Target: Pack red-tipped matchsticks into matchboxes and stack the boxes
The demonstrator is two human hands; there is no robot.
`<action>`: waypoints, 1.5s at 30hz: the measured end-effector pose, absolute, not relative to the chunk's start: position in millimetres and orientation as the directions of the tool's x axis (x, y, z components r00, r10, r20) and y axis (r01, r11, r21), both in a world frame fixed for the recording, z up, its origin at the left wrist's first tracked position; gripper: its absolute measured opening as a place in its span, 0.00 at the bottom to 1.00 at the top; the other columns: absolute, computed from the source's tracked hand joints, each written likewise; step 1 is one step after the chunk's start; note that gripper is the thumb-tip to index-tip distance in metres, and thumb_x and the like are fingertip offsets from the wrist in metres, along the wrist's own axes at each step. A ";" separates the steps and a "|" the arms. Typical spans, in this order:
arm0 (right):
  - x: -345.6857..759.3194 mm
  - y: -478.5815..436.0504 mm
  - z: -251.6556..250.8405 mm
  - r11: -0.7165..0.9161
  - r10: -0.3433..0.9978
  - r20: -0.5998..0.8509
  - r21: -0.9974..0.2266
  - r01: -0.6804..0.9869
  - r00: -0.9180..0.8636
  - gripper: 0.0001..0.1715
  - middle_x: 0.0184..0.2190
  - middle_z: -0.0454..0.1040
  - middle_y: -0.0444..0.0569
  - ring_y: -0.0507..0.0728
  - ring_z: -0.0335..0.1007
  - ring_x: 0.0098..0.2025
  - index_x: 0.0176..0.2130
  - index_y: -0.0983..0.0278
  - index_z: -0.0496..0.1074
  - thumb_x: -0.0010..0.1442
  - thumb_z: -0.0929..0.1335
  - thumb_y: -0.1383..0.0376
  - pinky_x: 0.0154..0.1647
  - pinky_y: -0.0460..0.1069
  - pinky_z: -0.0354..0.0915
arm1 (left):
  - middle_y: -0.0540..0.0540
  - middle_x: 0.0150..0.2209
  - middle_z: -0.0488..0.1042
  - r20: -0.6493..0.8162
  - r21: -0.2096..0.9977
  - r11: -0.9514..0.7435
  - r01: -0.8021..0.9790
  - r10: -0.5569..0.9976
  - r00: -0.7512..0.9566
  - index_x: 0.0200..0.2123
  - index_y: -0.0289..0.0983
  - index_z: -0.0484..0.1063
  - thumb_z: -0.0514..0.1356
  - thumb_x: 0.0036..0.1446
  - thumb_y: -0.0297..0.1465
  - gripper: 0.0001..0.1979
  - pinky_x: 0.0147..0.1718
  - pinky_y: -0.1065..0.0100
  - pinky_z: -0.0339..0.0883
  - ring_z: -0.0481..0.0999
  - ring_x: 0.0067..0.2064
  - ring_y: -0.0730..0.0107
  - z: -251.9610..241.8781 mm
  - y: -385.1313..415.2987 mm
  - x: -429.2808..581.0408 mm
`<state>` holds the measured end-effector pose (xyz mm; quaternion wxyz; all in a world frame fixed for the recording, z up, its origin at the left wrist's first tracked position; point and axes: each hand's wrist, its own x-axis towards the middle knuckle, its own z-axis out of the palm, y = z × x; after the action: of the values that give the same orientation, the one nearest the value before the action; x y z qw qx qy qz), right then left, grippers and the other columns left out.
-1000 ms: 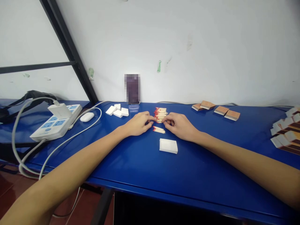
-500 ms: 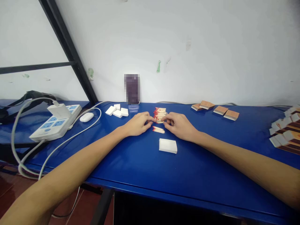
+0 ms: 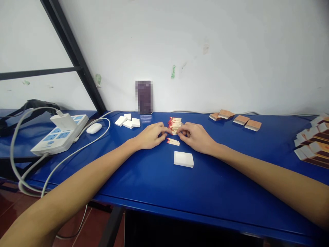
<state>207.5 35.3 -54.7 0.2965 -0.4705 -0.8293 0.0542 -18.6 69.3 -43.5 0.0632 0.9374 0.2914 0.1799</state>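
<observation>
A pile of red-tipped matches (image 3: 175, 124) lies on the blue table (image 3: 218, 185). A smaller bunch of matches (image 3: 173, 141) lies just in front of it. My left hand (image 3: 151, 136) rests left of the pile, fingers curled and pinching at its near edge. My right hand (image 3: 195, 136) rests right of the pile, fingers pinched at the same spot. Which sticks the fingertips hold is too small to make out. A white matchbox tray (image 3: 183, 159) sits nearer me, between my forearms.
Three white trays (image 3: 128, 121) lie at the back left near a blurred dark card (image 3: 144, 97) against the wall. A power strip (image 3: 59, 133) with cables and a white mouse (image 3: 94, 128) sit left. Brown matchbox sleeves (image 3: 239, 120) lie back right; more stacked boxes (image 3: 312, 144) at the right edge.
Both hands stay at the match pile, with only slight finger movement. The view has shifted a little.
</observation>
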 end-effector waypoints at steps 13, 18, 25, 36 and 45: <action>208.3 36.8 -56.5 0.561 0.813 0.429 -0.399 0.725 -0.393 0.08 0.26 0.69 0.44 0.52 0.62 0.27 0.37 0.64 0.76 0.58 0.66 0.69 0.32 0.48 0.58 | 0.46 0.38 0.68 0.280 0.213 -0.838 0.502 0.545 0.790 0.50 0.40 0.75 0.50 0.65 0.26 0.17 0.40 0.65 0.65 0.70 0.38 0.68 -42.2 69.7 -19.4; 208.0 36.2 -55.1 0.557 0.814 0.432 -0.392 0.733 -0.388 0.08 0.25 0.68 0.43 0.52 0.62 0.27 0.35 0.64 0.75 0.57 0.66 0.70 0.31 0.48 0.57 | 0.47 0.37 0.68 0.269 0.255 -0.820 0.512 0.568 0.777 0.48 0.40 0.76 0.51 0.64 0.25 0.17 0.37 0.67 0.64 0.70 0.36 0.70 -41.0 69.6 -19.2; 206.3 33.7 -54.0 0.520 0.826 0.449 -0.373 0.769 -0.341 0.07 0.26 0.68 0.44 0.52 0.62 0.27 0.32 0.64 0.74 0.57 0.65 0.70 0.32 0.48 0.57 | 0.47 0.38 0.69 0.286 0.260 -0.834 0.487 0.549 0.786 0.47 0.40 0.77 0.52 0.63 0.24 0.16 0.35 0.68 0.64 0.69 0.34 0.71 -39.9 69.2 -20.4; 203.2 27.3 -51.2 0.533 0.833 0.415 -0.419 0.735 -0.366 0.01 0.27 0.67 0.44 0.53 0.60 0.29 0.29 0.62 0.66 0.52 0.65 0.68 0.31 0.49 0.56 | 0.47 0.38 0.69 0.282 0.291 -0.846 0.447 0.522 0.805 0.45 0.39 0.77 0.51 0.63 0.26 0.15 0.36 0.67 0.65 0.70 0.34 0.71 -37.8 68.5 -22.7; 204.2 28.2 -52.5 0.510 0.849 0.378 -0.400 0.762 -0.369 0.06 0.30 0.67 0.45 0.54 0.59 0.31 0.29 0.60 0.58 0.52 0.64 0.67 0.33 0.50 0.53 | 0.47 0.38 0.70 0.269 0.327 -0.824 0.462 0.550 0.791 0.47 0.37 0.74 0.52 0.62 0.25 0.15 0.36 0.67 0.65 0.69 0.34 0.71 -36.1 65.3 -21.5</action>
<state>204.2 28.2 -52.5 0.2765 -0.4889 -0.8236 0.0787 -21.5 65.3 -36.1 0.1231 0.9382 0.2697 0.1787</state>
